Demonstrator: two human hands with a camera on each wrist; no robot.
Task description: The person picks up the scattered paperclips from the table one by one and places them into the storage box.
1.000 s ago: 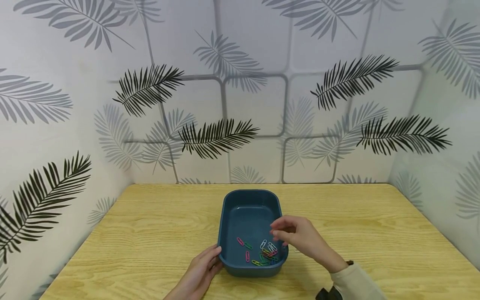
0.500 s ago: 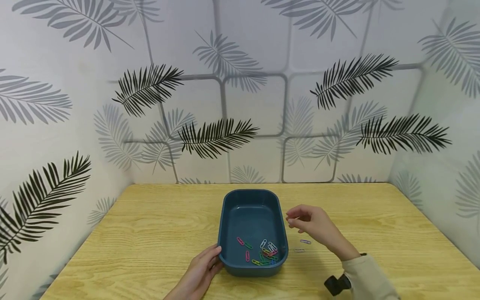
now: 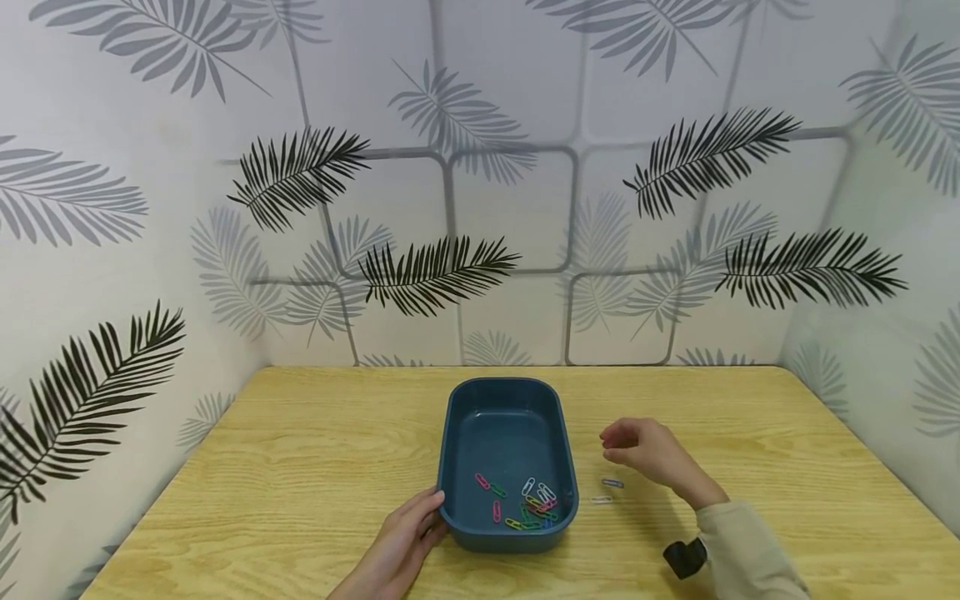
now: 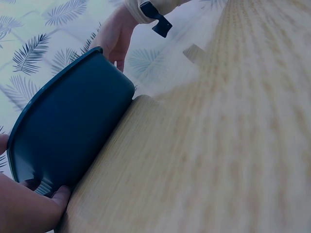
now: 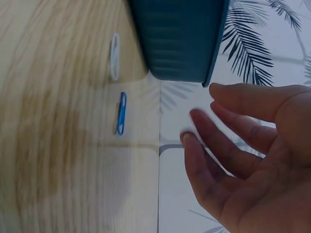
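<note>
A dark blue plastic bin (image 3: 502, 433) stands on the table, with several coloured paper clips (image 3: 536, 500) spread over its near end. My left hand (image 3: 405, 542) holds the bin's near left corner, one digit at the rim and other fingers against the lower wall in the left wrist view. To the bin's right, my right hand (image 3: 660, 458) hovers above the table; its fingers are loosely bent, and nothing shows between them in the right wrist view. Below it on the wood lie a blue paper clip (image 5: 121, 114) and a white paper clip (image 5: 114, 57), apart from each other.
The wood-grain table (image 3: 337, 433) extends on both sides of the bin. Behind it rises a wall (image 3: 510, 200) with a leaf pattern, and similar walls flank the left and right sides.
My right hand has moved right, from above the bin's right rim to over the table, exposing the two clips there. My left hand and the bin have stayed in place.
</note>
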